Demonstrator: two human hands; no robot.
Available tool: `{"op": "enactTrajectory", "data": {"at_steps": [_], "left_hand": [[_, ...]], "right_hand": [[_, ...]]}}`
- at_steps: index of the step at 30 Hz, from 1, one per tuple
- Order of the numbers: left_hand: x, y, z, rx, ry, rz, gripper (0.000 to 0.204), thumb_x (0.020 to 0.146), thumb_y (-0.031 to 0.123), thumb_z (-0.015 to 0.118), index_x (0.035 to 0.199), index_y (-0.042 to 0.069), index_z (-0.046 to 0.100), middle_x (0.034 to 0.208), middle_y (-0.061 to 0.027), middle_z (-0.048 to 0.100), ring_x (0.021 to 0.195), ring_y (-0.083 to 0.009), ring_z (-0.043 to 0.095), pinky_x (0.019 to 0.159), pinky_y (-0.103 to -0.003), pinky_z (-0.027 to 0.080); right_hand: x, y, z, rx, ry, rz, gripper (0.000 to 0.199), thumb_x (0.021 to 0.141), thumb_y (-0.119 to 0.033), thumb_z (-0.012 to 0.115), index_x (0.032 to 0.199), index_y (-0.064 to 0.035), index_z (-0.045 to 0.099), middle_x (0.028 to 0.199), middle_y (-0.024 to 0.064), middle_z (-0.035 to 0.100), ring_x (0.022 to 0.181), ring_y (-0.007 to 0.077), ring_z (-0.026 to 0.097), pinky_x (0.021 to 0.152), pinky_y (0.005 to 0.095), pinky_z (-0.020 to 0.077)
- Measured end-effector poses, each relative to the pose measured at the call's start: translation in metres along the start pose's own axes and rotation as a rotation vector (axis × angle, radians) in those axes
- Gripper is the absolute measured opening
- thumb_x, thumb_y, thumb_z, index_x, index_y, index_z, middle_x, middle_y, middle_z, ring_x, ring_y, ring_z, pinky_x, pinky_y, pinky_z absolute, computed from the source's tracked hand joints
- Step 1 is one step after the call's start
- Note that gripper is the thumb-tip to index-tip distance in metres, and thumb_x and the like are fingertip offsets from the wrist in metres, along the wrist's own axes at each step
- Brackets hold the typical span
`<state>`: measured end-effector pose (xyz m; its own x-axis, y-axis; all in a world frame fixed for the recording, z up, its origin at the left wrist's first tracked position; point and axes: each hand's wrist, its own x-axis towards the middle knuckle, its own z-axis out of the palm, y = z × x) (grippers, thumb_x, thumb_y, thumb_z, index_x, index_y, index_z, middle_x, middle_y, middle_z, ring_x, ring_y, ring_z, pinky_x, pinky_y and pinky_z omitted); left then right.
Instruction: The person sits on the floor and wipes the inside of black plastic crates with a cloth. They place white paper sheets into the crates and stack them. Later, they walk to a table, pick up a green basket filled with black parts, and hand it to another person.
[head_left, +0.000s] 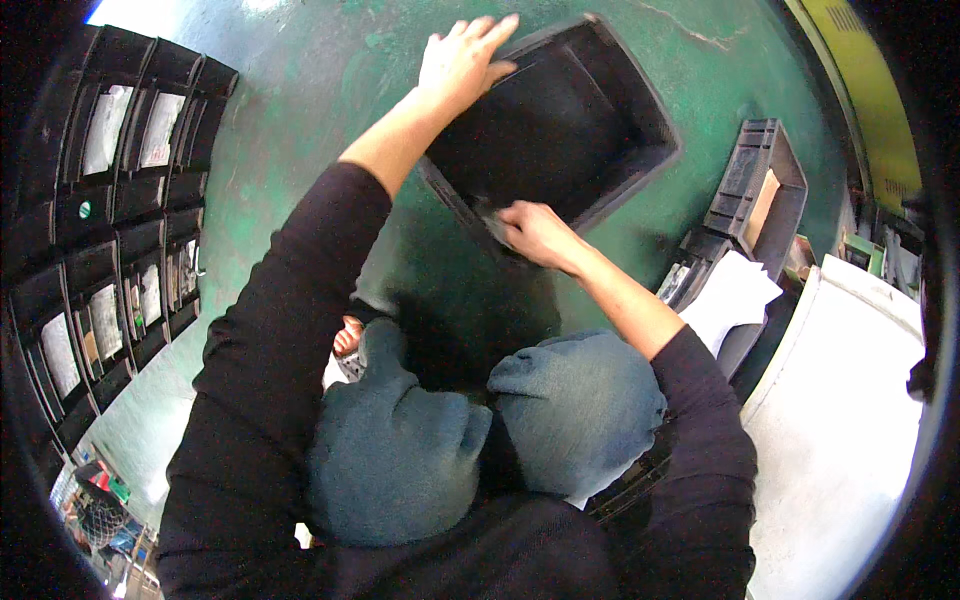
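1. The left hand lies at the far left rim of a black plastic bin. Its fingers are extended and parted, with the thumb apart from them; how firmly it bears on the rim cannot be told.
2. The right hand is at the bin's near edge, its fingers curled toward the wall. A pale, blurred patch shows beside the fingertips; whether the hand holds it or only the bin cannot be determined.
3. The bin is ahead of the person's denim-covered knees, set askew with its opening facing the viewer. Whether it rests fully on the green floor is unclear.
4. Floor shows between the bin and the stacked black bins at left, and beyond its far corner. A narrower strip separates it from the black crate at right. White sheets lie near that crate.
5. A white panel and a yellow-green panel border the right side.
6. The right fingertips are hard to make out, the bin's interior is dark, and the dark fisheye rim cuts off the left stack.
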<state>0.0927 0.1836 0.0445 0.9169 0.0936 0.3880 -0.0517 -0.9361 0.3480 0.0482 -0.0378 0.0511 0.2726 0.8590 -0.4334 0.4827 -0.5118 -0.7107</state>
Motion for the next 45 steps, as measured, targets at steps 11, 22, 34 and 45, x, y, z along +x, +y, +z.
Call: {"op": "enactTrajectory", "data": {"at_steps": [11, 22, 34, 45], "left_hand": [[-0.125, -0.014, 0.002, -0.737, 0.108, -1.008, 0.073, 0.076, 0.008, 0.066, 0.139, 0.005, 0.028, 0.120, -0.0133, 0.055, 0.108, -0.0190, 0.053, 0.098, -0.030, 0.037], [-0.087, 0.010, -0.002, -0.730, 0.197, -0.715, 0.066, 0.073, 0.001, 0.063, 0.134, 0.016, 0.044, 0.102, -0.0086, 0.064, 0.091, -0.0145, 0.060, 0.084, -0.029, 0.047], [-0.089, 0.008, -0.002, -0.583, 0.087, -0.711, 0.074, 0.069, -0.002, 0.058, 0.137, 0.018, 0.040, 0.112, -0.0156, 0.060, 0.099, -0.0252, 0.060, 0.089, -0.033, 0.045], [0.021, -0.016, -0.039, 0.126, 0.209, -0.245, 0.084, 0.077, 0.037, 0.066, 0.143, 0.014, 0.020, 0.141, -0.0176, 0.029, 0.133, -0.0362, 0.022, 0.099, -0.067, 0.022]], "right_hand": [[-0.017, 0.067, -0.087, -0.801, 0.112, 0.621, 0.024, 0.082, -0.015, 0.050, 0.091, -0.0019, 0.068, 0.087, 0.0209, 0.066, 0.090, 0.0345, 0.064, 0.077, 0.0431, 0.0523], [0.102, -0.002, 0.032, -0.234, -0.328, 0.404, 0.024, 0.076, -0.014, 0.057, 0.093, 0.0002, 0.066, 0.101, 0.0210, 0.065, 0.097, 0.0329, 0.063, 0.080, 0.0421, 0.0520], [-0.004, 0.024, -0.024, -0.254, -0.067, 0.096, 0.027, 0.079, -0.015, 0.052, 0.098, -0.0026, 0.066, 0.088, 0.0197, 0.059, 0.086, 0.0359, 0.059, 0.079, 0.0422, 0.0484], [0.002, 0.025, -0.031, 0.019, 0.063, -0.162, 0.026, 0.082, -0.016, 0.055, 0.104, -0.0061, 0.065, 0.096, 0.0172, 0.065, 0.090, 0.0321, 0.061, 0.082, 0.0388, 0.0470]]}}
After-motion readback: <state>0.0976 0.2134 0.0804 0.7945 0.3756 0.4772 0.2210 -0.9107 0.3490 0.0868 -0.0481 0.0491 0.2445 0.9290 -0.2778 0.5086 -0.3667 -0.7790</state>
